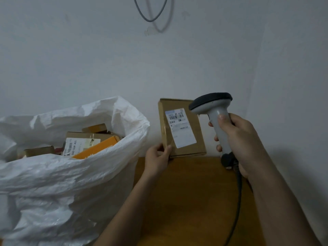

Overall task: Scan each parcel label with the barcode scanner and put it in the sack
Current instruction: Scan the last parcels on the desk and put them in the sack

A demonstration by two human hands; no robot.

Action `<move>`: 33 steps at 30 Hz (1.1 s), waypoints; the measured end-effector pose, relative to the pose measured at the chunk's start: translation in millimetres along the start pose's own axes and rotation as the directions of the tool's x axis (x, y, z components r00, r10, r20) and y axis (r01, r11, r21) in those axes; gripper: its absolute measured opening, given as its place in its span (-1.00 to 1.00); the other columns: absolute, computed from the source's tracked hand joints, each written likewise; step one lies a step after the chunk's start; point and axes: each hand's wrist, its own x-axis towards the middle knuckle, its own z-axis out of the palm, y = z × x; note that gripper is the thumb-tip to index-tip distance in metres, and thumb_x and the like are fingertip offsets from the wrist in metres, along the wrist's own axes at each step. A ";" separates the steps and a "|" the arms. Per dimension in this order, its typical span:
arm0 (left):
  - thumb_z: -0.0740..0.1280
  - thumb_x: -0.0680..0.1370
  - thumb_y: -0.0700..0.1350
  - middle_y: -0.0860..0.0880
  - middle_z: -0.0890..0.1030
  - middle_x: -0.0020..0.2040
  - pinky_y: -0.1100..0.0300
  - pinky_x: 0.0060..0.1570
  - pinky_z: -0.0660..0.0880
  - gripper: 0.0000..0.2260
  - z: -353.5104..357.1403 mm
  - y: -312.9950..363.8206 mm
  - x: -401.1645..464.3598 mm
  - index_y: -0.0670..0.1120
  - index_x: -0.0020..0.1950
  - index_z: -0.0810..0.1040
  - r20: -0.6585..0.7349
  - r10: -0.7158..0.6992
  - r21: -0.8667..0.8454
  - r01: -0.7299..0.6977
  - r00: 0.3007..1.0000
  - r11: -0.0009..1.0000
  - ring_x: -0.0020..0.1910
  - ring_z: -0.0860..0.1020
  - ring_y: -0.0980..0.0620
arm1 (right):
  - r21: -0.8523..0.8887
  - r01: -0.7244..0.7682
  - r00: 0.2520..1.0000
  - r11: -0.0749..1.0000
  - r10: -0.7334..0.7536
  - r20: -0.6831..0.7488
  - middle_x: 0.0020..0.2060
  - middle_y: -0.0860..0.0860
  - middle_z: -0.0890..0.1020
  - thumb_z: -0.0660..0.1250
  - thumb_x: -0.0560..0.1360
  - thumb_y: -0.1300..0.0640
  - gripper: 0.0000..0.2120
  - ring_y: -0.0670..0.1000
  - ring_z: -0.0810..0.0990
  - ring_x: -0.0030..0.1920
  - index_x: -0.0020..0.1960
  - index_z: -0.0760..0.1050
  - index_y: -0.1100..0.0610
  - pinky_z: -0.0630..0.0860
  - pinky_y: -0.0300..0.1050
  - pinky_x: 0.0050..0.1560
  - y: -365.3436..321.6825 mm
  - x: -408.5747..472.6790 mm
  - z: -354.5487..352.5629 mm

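My left hand (157,158) pinches the lower left corner of a flat brown cardboard parcel (182,127) and holds it upright above the table's far edge. Its white label with a barcode (181,127) faces me. To the right of it, my right hand (239,144) grips the handle of a grey barcode scanner (213,109); the scanner's dark head sits beside the parcel's upper right corner. A large white woven sack (62,183) stands open at the left, holding several parcels.
A brown wooden table (186,201) lies under my arms, against a pale wall. The scanner's dark cable (237,210) runs down over the table towards me. Inside the sack, an orange box (95,148) and a labelled carton (79,142) lie on top.
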 end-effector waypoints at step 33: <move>0.30 0.55 -0.33 0.04 0.45 -0.03 0.32 -0.22 0.51 -0.88 35.3 -5.8 33.0 -0.14 0.00 0.56 -0.057 0.557 0.411 -0.489 0.829 0.770 -0.21 0.50 0.13 | 0.116 -0.235 0.939 0.965 0.257 -0.231 -0.21 0.22 0.57 0.18 0.62 -0.09 -0.65 0.14 0.51 -0.32 -0.04 0.53 0.17 0.44 -0.01 -0.33 95.0 55.5 -3.6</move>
